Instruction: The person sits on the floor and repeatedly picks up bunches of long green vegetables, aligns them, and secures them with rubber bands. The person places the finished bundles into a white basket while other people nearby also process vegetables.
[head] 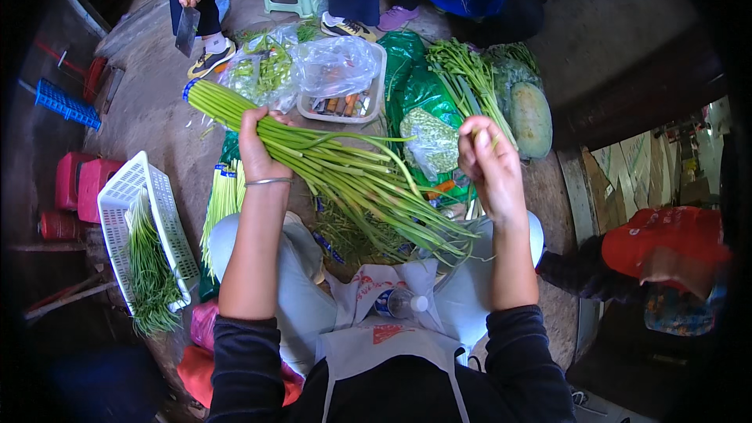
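Observation:
My left hand (258, 144) is closed around a large bundle of long green garlic scapes (341, 161), with a blue band at its upper left end. The thin tips spread to the lower right, over my knees. My right hand (490, 158) is raised right of the bundle, fingertips pinched together; a bit of green shows at them, too small to name surely. Below the bundle lies a heap of green trimmings (352, 229) with blue bands. Another banded bundle of pale green stalks (222, 202) stands by my left knee. A plastic bottle (399, 303) rests on my apron.
A white plastic basket (188, 255) holding green onions stands at the left. Ahead are a white tub (379, 88), bagged greens (264, 73), a bag of chopped greens (432, 138), leafy stalks (470, 70) and a winter melon (530, 117). Co-workers sit beyond, one holding a cleaver (187, 31).

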Demonstrator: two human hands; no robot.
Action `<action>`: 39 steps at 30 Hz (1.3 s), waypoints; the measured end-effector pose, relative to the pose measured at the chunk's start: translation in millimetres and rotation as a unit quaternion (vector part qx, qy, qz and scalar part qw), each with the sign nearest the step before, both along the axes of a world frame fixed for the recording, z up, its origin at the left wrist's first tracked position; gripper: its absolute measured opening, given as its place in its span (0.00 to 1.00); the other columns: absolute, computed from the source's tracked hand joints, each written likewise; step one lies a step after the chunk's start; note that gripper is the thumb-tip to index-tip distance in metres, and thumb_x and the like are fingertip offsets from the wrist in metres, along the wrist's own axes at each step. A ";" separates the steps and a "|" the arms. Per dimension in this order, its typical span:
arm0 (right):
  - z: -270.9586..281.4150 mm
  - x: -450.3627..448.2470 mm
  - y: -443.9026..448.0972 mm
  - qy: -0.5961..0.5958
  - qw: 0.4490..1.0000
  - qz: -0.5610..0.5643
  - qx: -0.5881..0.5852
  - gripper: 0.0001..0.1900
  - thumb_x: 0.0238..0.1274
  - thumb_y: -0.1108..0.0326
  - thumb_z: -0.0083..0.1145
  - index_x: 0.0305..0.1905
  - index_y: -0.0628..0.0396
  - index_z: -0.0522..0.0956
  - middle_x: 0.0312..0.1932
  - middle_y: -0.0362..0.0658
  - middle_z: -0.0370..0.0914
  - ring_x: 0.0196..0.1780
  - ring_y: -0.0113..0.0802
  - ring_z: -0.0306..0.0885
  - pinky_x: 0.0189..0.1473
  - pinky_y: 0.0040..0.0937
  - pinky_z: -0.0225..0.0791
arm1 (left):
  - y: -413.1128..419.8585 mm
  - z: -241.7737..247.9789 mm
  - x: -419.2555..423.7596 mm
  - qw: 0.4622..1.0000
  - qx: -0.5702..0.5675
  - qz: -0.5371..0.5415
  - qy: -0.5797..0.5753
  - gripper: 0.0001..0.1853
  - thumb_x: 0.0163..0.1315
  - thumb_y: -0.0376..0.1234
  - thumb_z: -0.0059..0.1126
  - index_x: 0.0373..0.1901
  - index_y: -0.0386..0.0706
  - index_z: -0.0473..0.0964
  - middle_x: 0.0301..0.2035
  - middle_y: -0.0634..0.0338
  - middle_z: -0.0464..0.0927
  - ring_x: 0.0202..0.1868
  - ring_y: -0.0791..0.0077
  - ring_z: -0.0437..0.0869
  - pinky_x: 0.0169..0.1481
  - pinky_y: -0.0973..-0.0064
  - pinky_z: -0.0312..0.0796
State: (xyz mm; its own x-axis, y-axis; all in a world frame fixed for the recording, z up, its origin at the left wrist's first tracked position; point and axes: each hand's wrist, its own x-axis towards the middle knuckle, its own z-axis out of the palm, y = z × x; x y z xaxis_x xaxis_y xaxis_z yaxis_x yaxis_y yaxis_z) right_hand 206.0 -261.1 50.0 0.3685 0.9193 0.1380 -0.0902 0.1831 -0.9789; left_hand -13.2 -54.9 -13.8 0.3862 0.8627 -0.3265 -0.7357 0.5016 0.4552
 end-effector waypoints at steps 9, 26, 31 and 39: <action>-17.3 -31.0 1.8 -0.421 0.898 0.007 -0.128 0.08 0.55 0.67 0.65 0.34 0.60 0.80 0.30 0.44 0.78 0.33 0.35 0.77 0.35 0.29 0.69 | -2.6 15.3 -3.9 0.999 0.022 0.035 0.005 0.09 0.56 0.35 0.56 0.26 0.42 0.67 0.23 0.63 0.69 0.27 0.75 0.72 0.38 0.74 0.70; -42.5 -17.8 14.1 0.017 0.985 -0.155 -0.079 0.09 0.66 0.63 0.56 0.39 0.58 0.78 0.29 0.36 0.76 0.26 0.19 0.65 0.27 0.20 0.58 | -6.7 10.7 1.9 0.999 0.025 0.026 0.005 0.11 0.54 0.31 0.55 0.38 0.42 0.67 0.26 0.63 0.69 0.29 0.76 0.72 0.37 0.73 0.69; -47.3 -15.5 18.9 0.251 0.960 -0.126 -0.014 0.11 0.70 0.60 0.51 0.38 0.58 0.74 0.27 0.33 0.67 0.21 0.15 0.50 0.22 0.16 0.46 | -17.0 10.7 13.1 0.999 0.034 0.002 -0.005 0.12 0.55 0.32 0.54 0.41 0.43 0.66 0.27 0.62 0.70 0.29 0.75 0.72 0.37 0.73 0.68; -23.2 -16.3 18.2 0.394 0.917 -0.038 0.059 0.12 0.71 0.59 0.49 0.38 0.57 0.73 0.25 0.31 0.64 0.20 0.15 0.51 0.23 0.15 0.51 | -22.3 5.5 18.7 0.999 0.016 -0.033 -0.025 0.12 0.56 0.32 0.54 0.40 0.41 0.67 0.27 0.63 0.70 0.28 0.76 0.72 0.36 0.74 0.68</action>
State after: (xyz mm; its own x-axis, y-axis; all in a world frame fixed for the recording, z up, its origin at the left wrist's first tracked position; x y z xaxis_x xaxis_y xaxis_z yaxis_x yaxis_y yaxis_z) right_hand 189.7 -242.9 26.7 0.4587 0.8827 -0.1021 -0.7430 0.3181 -0.5888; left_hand 5.4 -77.1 -8.4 0.4586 0.8442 -0.2776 -0.7237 0.5361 0.4347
